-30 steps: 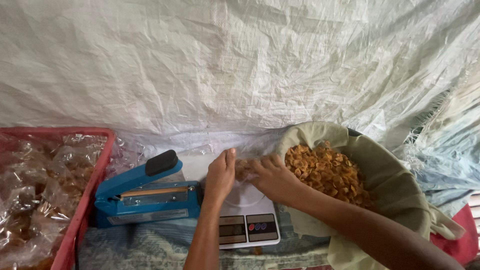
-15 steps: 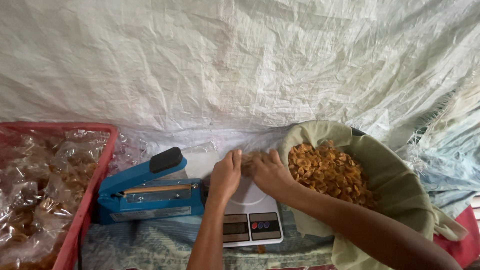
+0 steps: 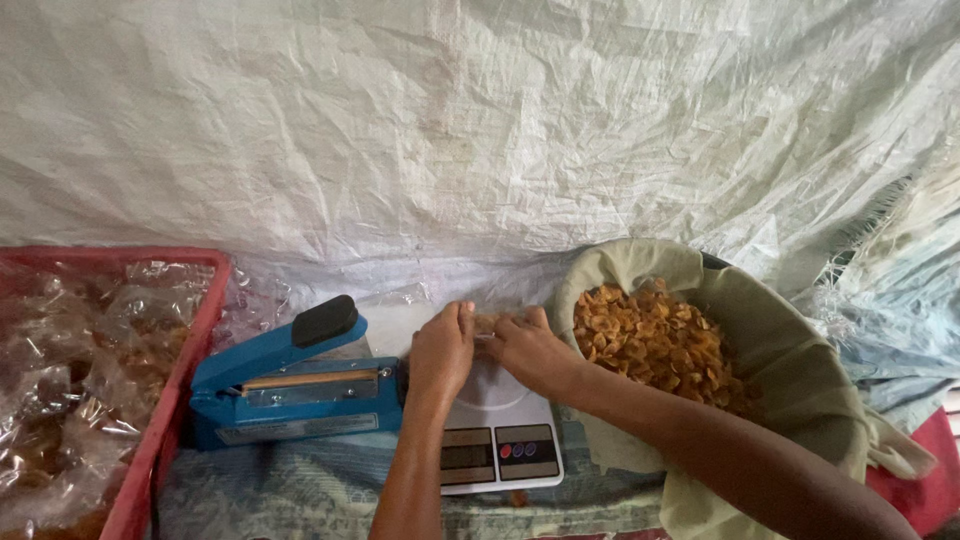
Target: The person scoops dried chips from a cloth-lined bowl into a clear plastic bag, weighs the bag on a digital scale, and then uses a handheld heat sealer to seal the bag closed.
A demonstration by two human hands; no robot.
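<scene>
Head view: the left hand (image 3: 441, 350) and right hand (image 3: 530, 350) meet over the white digital scale (image 3: 497, 430), fingertips nearly touching. Between them sits a small clear plastic bag (image 3: 487, 323) of golden chips, mostly hidden by the knuckles. Both sets of fingers are curled narrow and pinch the bag's top edge; the bag's lower part cannot be made out. The scale lies directly under the fingers, flat, smooth and rectangular, with a dark display and coloured buttons on the near edge. Just left of the left fingers stands a blue heat sealer (image 3: 290, 385), a hard glossy casing with a black handle tilted up. Just right of the right fingers, a round basin lined with pale green cloth (image 3: 790, 360) holds a heap of banana chips (image 3: 655, 340), curled, dry, orange-yellow. Well left of the fingers, a red plastic crate (image 3: 160, 430) holds crinkled, transparent filled packets (image 3: 70, 370). Behind the fingers hangs a wrinkled white woven tarp (image 3: 480, 130).
</scene>
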